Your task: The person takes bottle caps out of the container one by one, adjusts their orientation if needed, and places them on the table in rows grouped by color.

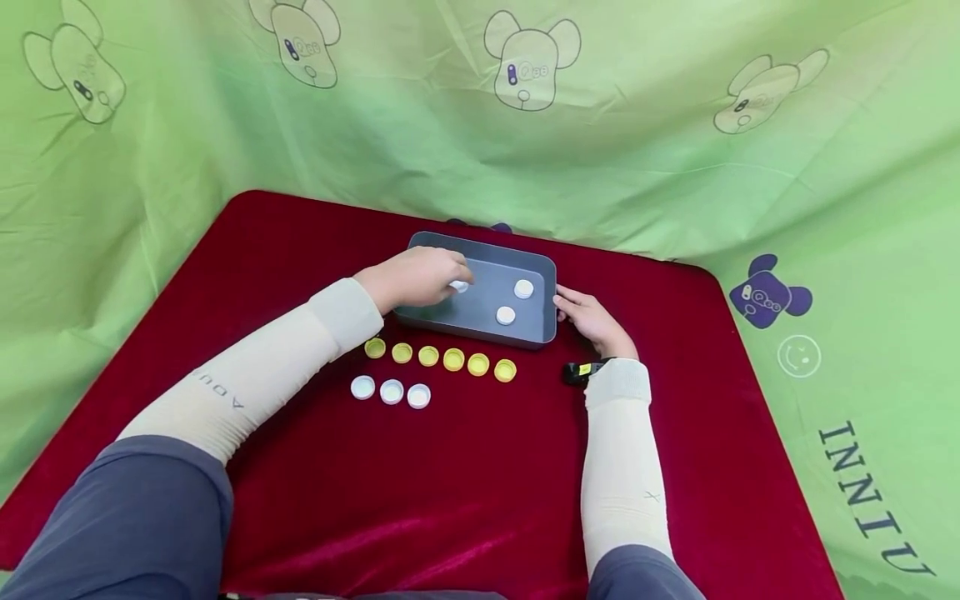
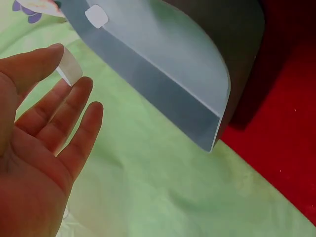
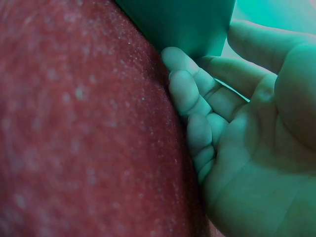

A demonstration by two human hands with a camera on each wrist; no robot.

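My left hand (image 1: 420,276) is over the grey tray (image 1: 537,260), pinching a white bottle cap (image 2: 71,69) between thumb and fingertips. In the left wrist view the cap stands on edge, and the other fingers are spread. Two white caps lie on the tray floor, one cap (image 1: 523,289) near the right end and another cap (image 1: 506,316) nearer the front. At the tray's right end, my right hand (image 1: 591,320) grips the wall between thumb and fingers. In the right wrist view its lower fingers (image 3: 183,91) are curled against the red cloth, beside the tray corner.
In front of the tray runs a row of several yellow caps (image 1: 453,359), hollow side up. Nearer me is a row of three white caps (image 1: 392,392). Red cloth (image 1: 480,467) covers the table, and a green printed curtain (image 1: 420,125) hangs behind and at both sides.
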